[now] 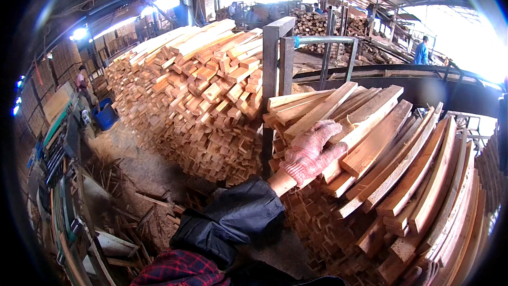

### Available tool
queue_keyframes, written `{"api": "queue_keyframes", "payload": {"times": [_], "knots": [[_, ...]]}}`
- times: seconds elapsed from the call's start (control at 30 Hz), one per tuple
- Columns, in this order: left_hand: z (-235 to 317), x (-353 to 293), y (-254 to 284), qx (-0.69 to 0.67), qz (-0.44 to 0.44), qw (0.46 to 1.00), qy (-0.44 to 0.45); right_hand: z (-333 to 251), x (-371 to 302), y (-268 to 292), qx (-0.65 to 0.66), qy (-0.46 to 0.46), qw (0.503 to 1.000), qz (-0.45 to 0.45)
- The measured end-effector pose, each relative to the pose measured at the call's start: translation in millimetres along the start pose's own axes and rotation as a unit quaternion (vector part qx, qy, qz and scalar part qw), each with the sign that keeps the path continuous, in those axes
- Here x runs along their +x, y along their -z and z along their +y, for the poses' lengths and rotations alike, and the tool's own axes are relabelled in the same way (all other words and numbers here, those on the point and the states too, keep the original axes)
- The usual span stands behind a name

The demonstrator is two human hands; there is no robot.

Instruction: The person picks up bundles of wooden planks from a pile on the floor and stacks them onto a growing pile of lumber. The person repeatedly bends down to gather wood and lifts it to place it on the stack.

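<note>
Dusty grey floor point(145, 167) at lower left of the frame, pale sawdust point(119, 143) spread over it, thin wood offcuts point(153, 200) scattered below, a blue tub point(106, 117) at left, a tall timber stack point(185, 100) at upper centre, stacked planks point(378, 142) at right, their support hidden.

pale wooden planks point(389, 172), stacked, ends uneven

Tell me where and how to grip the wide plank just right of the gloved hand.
The plank is probably best taken by its near end, from the near side, thumb and fingers across its long edges: it lies atop the stack, broad face up and uncovered, that end facing the wearer.
</note>
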State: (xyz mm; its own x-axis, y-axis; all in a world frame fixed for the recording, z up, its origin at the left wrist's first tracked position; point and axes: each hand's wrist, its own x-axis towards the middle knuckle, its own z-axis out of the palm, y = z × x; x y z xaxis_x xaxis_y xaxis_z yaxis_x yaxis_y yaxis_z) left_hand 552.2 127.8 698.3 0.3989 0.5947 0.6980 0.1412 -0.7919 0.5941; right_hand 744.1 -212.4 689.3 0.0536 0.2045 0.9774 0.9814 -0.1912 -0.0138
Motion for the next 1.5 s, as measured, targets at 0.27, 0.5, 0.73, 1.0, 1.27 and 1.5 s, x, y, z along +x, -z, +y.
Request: {"api": "queue_keyframes", "payload": {"times": [0.27,0.5,0.73,1.0,1.27,1.5], "knots": [[5,-1,4,-0.004,0.003,1.000,0.016,-2,0,0,-0.001,-0.004,1.000,-0.007],[-3,-2,-1,0.010,0.013,1.000,0.007,-9,1,1,-0.010,-0.021,1.000,-0.014],[-4,-1,-2,0.004,0.018,1.000,-0.005,1,-6,3,-0.030,-0.008,0.999,-0.016],[3,0,4,-0.035,0.003,0.999,-0.003,8,-8,3,-0.025,0.011,0.999,-0.018],[-3,-1,0,-0.039,0.019,0.999,0.007,-12,4,-1,-0.018,-0.004,1.000,-0.018],[-1,-1,-2,-0.001,0.016,1.000,0.000,-9,1,-1,-0.027,-0.003,1.000,0.002]]}}
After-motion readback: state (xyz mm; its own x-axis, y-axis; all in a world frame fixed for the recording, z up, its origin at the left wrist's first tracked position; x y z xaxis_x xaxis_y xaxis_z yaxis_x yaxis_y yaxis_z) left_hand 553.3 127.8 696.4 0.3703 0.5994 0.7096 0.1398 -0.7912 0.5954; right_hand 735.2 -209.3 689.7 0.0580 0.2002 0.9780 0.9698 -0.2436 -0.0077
